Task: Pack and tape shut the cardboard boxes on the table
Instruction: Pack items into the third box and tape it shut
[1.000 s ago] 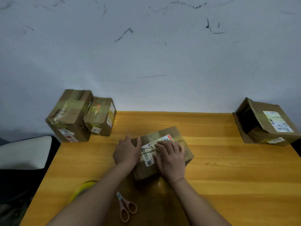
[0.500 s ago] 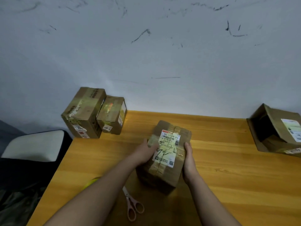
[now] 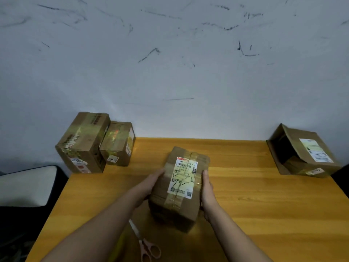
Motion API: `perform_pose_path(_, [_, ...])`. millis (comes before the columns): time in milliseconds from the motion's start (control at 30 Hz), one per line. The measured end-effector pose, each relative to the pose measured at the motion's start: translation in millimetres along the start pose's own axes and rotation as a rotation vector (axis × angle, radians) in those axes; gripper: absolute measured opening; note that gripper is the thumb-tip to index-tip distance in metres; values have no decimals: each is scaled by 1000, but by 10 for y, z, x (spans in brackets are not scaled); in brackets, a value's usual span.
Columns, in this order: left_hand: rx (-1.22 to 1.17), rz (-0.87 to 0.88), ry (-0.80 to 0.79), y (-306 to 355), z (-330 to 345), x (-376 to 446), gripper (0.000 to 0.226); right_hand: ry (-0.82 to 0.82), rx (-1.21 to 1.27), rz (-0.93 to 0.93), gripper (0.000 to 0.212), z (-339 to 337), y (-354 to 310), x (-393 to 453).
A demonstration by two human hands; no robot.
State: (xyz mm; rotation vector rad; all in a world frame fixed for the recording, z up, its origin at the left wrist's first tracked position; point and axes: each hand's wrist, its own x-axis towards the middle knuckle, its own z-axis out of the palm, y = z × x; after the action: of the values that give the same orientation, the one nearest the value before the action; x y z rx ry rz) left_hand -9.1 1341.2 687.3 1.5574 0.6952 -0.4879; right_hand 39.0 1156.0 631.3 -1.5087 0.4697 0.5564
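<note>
A person's left hand [image 3: 151,183] and right hand [image 3: 207,188] clasp a taped cardboard box [image 3: 179,188] from opposite sides, raised over the middle of the wooden tabletop [image 3: 255,205], nearer the front edge than the wall. Each hand wraps a side face, thumbs lying along the upper edges; the fingers underneath are hidden.

The box looks sealed, with tape [image 3: 174,200] running lengthwise over the top seam and across the shipping label [image 3: 184,177], so the step in hand appears to be carrying it to the finished boxes. Doing that well likely means keeping even pressure on both sides, holding the box level, and setting it down square beside the two sealed boxes [image 3: 94,142] at the back-left corner, clear of the edge, over which the larger of the pair already hangs.

The box's long axis runs from the front edge towards the wall, leaning slightly right at the far end. The labelled face points up, tipped a little towards the camera, with the label's printed number at the far end.

An open box [image 3: 302,152] lies on its side at the back-right corner, not yet taped. Pink-handled scissors [image 3: 145,242] rest near the front edge, beneath the left forearm.
</note>
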Motion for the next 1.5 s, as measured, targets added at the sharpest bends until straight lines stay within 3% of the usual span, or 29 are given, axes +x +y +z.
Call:
perform_pose_path(67, [9,-36,1,-219,-76,-91,65,-114,-18,41,127,-110,14,-199])
perform_pose_path(133, [-49,-74,-16,-404,-84,-195,82,-189,-109,110,110,-179,53,-386])
perform_pose_path(233, [-85,-67,-82,-494,10,-324,79,-237,-184,165,93,-186,156,-549])
perform_pose_path(400, [-11,-2,-85,-523,-15,-427,74,-169,-108,49,70,36,123,-617])
perform_pose_path(600, [-65,47,57,-407,-631,-322,92,-190,-122,-6,67,748,-111,-495])
perform_pose_path(700, [-126,68,98,-265,-904,-218,78,-144,-167,-49,58,1121,-348,-337])
perform_pose_path(867, [-156,63,99,-16,-1165,-8,76,-99,-182,-74,49,1532,-583,-105])
perform_pose_path(1100, [-120,56,99,63,-1381,191,86,-89,-188,-63,64,1802,-698,129])
perform_pose_path(1300, [-179,72,90,58,-1351,164,71,-68,-154,-127,66,1831,-671,212])
perform_pose_path(1400, [-5,191,244,6,-1305,116,58,-62,-156,-155,69,1816,-601,204])
perform_pose_path(1500, [238,393,440,-47,-1324,2,32,85,-237,-280,60,1711,-571,167])
